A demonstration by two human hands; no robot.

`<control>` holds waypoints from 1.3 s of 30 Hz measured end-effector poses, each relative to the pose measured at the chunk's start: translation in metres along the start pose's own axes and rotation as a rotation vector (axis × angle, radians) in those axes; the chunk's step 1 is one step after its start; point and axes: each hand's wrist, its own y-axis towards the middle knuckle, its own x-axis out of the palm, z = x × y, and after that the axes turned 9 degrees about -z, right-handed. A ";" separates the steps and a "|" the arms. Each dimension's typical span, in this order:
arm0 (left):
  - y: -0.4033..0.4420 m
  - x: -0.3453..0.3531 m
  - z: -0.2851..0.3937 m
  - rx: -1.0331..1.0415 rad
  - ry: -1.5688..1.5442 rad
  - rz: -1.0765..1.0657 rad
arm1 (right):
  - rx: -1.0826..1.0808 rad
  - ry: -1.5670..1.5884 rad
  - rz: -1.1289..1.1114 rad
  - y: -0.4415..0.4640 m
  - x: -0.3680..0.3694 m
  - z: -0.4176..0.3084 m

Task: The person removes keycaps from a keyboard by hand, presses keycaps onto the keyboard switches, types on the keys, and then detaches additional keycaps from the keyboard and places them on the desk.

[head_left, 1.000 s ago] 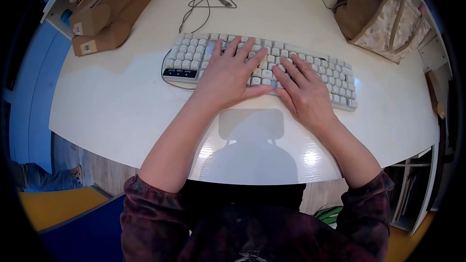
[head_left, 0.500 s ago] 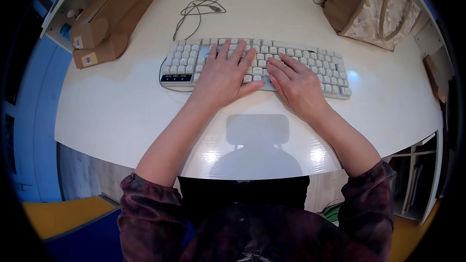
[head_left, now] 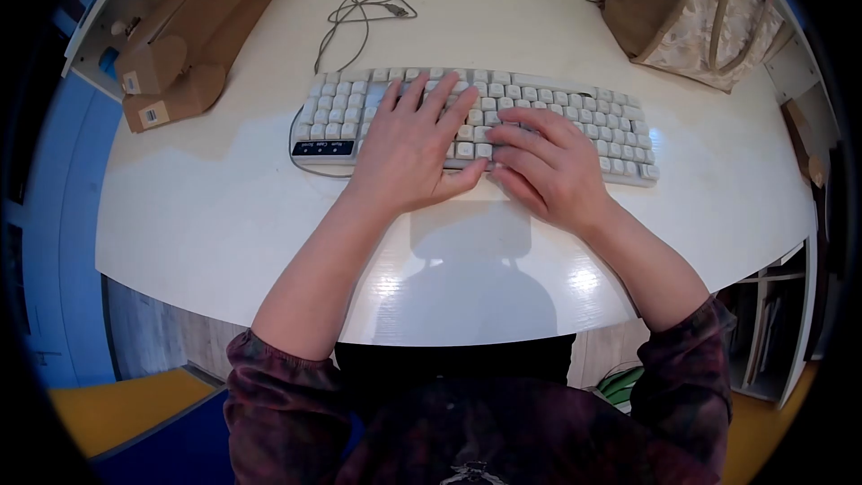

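A white keyboard [head_left: 620,139] lies on the desk, its black indicator strip [head_left: 323,149] at the near left corner. My left hand [head_left: 404,139] rests on its keys, open, with fingers spread and pointing away from me; the thumb stretches right along the near edge. Close to that thumb tip, my right hand [head_left: 561,162] is at the near edge of the keyboard. Its fingers are bent, and thumb and index finger come together over the near row of keys. Anything between those two fingertips is too small to make out.
A thin grey cable [head_left: 364,9] with a plug lies coiled behind the keyboard on the white desk [head_left: 206,216]. Brown cardboard pieces [head_left: 193,40] lean at the left, and a brown and patterned bag [head_left: 700,18] stands at the back right. Shelves [head_left: 763,332] sit below right.
My right hand has drawn back toward me, its thumb and index now at the keyboard's near edge with fingers more bent. My left hand stays spread on the keys. The view has shifted slightly.
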 end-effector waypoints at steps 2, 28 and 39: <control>-0.001 -0.001 -0.001 0.007 -0.016 0.006 | -0.020 0.068 -0.039 -0.002 -0.002 0.000; -0.008 -0.013 -0.003 0.048 -0.049 -0.054 | 0.093 -0.150 -0.075 0.006 0.008 -0.007; -0.008 -0.013 -0.003 0.070 -0.019 -0.066 | 0.118 -0.027 0.046 0.005 0.014 0.001</control>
